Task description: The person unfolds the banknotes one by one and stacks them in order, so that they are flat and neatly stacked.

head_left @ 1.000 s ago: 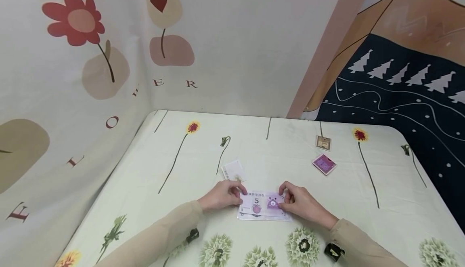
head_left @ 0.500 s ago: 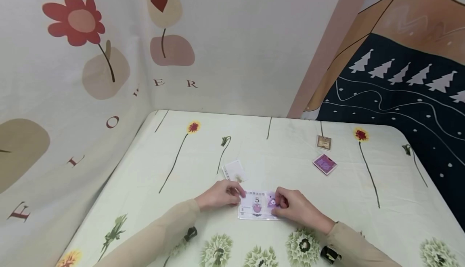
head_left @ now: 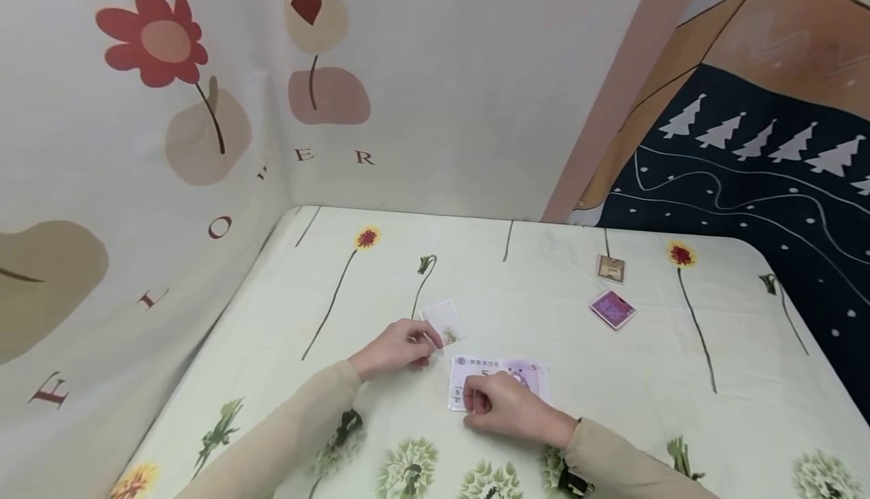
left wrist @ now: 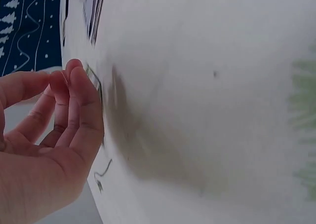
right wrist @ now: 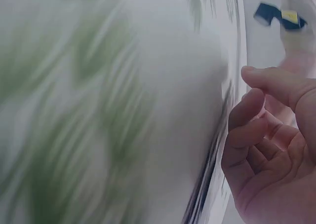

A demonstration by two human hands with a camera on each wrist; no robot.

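A small stack of purple-and-white play banknotes [head_left: 538, 380], printed with a 5, lies flat near the table's front middle. Above its front part hovers my right hand [head_left: 510, 405], covering some of the print. In the right wrist view the right hand's fingers [right wrist: 247, 135] curl loosely, thumb apart from them, with nothing between. Left of the stack is my left hand [head_left: 397, 348], its fingertips by the near corner of a whitish paper piece [head_left: 445, 319]. The left wrist view shows the left thumb and fingers [left wrist: 86, 105] close together, with no held thing visible.
Toward the back right lie a purple stack of small notes [head_left: 613, 309] and a brown one [head_left: 611, 269]. A flower-printed cloth [head_left: 353, 288] covers the table. Fabric walls [head_left: 435, 106] rise behind and to the left.
Both hands have come off the banknote stack. The left hand moved left and slightly back; the right hand moved left and forward over the notes' near side. The head view shifted slightly.
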